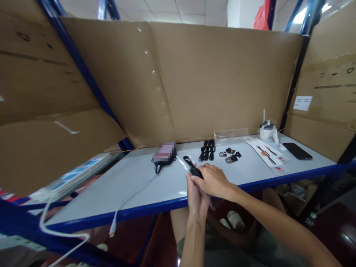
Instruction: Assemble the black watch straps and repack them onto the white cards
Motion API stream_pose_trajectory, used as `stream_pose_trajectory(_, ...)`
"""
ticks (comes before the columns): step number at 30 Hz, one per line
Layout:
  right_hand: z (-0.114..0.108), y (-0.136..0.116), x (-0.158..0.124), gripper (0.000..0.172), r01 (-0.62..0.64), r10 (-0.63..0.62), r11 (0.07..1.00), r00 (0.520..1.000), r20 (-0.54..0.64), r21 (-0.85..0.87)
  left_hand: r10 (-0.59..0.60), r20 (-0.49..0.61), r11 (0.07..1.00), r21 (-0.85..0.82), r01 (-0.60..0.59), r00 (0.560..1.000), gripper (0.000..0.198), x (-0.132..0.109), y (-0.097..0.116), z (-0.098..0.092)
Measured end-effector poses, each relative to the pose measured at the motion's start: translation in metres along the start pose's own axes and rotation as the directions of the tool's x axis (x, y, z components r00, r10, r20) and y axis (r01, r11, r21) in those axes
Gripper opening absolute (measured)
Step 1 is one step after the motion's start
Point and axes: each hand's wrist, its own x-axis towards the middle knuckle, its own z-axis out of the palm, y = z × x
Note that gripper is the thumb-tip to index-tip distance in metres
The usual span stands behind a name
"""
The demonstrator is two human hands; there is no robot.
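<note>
Both hands meet over the table's front edge around a black-handled tool (pixel 196 172) with a loop-shaped end pointing away from me. My left hand (pixel 197 198) supports it from below, fingers closed around its lower part. From the right, my right hand (pixel 215 180) pinches the black handle with thumb and fingers. Clear plastic film (pixel 209 200) hangs below the hands. The tool's near end is hidden by my fingers. Beyond them lie several black handles (pixel 207 150) in a row, and right of these a small group of metal-and-black pieces (pixel 230 155).
A corded device with a blurred screen (pixel 164 152) lies left on the grey table (pixel 111 194). To the right are printed cards (pixel 265 152), a black phone (pixel 297 151) and a lidded cup (pixel 267 130). A clear plastic tray (pixel 231 135) stands against the cardboard wall (pixel 222 81).
</note>
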Motion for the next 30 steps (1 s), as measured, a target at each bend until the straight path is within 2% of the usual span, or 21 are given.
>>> stream_pose_trajectory(3, 0.008, 0.008, 0.009, 0.044, -0.043, 0.043, 0.985, 0.999, 0.006, 0.165, 0.143, -0.003, 0.987, 0.069, -0.143, 0.990, 0.046, 0.002, -0.002, -0.001)
stream_pose_trajectory(6, 0.014, 0.014, 0.017, 0.031, -0.098, 0.097, 0.931, 0.995, 0.021, 0.351, 0.255, 0.017, 0.957, 0.139, -0.255, 0.967, 0.047, 0.001, -0.004, 0.002)
stream_pose_trajectory(8, 0.018, 0.014, 0.019, 0.023, -0.115, 0.124, 0.892, 0.992, 0.008, 0.438, 0.254, 0.053, 0.950, 0.176, -0.259, 0.966, 0.046, -0.001, -0.005, 0.003)
stream_pose_trajectory(11, 0.026, 0.014, 0.021, 0.020, -0.142, 0.201, 0.841, 0.978, -0.058, 0.523, 0.219, 0.098, 0.940, 0.247, -0.237, 0.971, 0.026, -0.003, -0.005, 0.002)
stream_pose_trajectory(13, 0.031, 0.017, 0.022, 0.021, -0.173, 0.281, 0.761, 0.957, -0.077, 0.625, 0.214, 0.091, 0.936, 0.267, -0.231, 0.973, 0.021, -0.003, -0.004, 0.003)
stream_pose_trajectory(15, 0.033, 0.022, 0.023, 0.023, -0.214, 0.360, 0.569, 0.933, -0.006, 0.794, 0.207, 0.073, 0.938, 0.267, -0.219, 0.976, 0.024, -0.002, -0.004, 0.004)
stream_pose_trajectory(17, 0.028, 0.031, 0.023, 0.027, -0.285, 0.400, 0.254, 0.901, 0.168, 0.924, 0.161, 0.088, 0.944, 0.279, -0.179, 0.983, 0.025, -0.001, -0.004, 0.005)
stream_pose_trajectory(19, 0.019, 0.045, 0.018, 0.029, -0.335, 0.352, -0.059, 0.874, 0.334, 0.940, 0.088, 0.140, 0.942, 0.309, -0.128, 0.986, 0.032, 0.000, -0.002, 0.005)
stream_pose_trajectory(20, 0.013, 0.054, 0.013, 0.030, -0.332, 0.319, -0.165, 0.873, 0.369, 0.929, 0.062, 0.161, 0.935, 0.337, -0.114, 0.985, 0.038, 0.001, 0.000, 0.005)
stream_pose_trajectory(21, 0.006, 0.064, 0.007, 0.030, -0.277, 0.314, -0.227, 0.887, 0.339, 0.934, 0.054, 0.176, 0.919, 0.376, -0.118, 0.983, 0.042, 0.001, 0.003, 0.005)
stream_pose_trajectory(23, -0.006, 0.089, -0.011, 0.022, -0.062, 0.414, -0.227, 0.897, 0.154, 0.972, 0.094, 0.187, 0.860, 0.479, -0.174, 0.978, 0.045, 0.002, 0.009, 0.006)
stream_pose_trajectory(25, -0.016, 0.115, -0.030, 0.023, 0.093, 0.530, -0.117, 0.848, -0.017, 0.989, 0.141, 0.198, 0.778, 0.584, -0.232, 0.970, 0.041, 0.005, 0.015, 0.011)
stream_pose_trajectory(27, -0.023, 0.139, -0.046, 0.028, 0.130, 0.611, 0.035, 0.782, -0.124, 0.991, 0.147, 0.228, 0.705, 0.659, -0.264, 0.963, 0.036, 0.012, 0.018, 0.021)
stream_pose_trajectory(30, -0.026, 0.162, -0.061, 0.035, 0.140, 0.664, 0.123, 0.724, -0.186, 0.982, 0.129, 0.326, 0.590, 0.733, -0.337, 0.936, 0.030, 0.031, 0.018, 0.043)
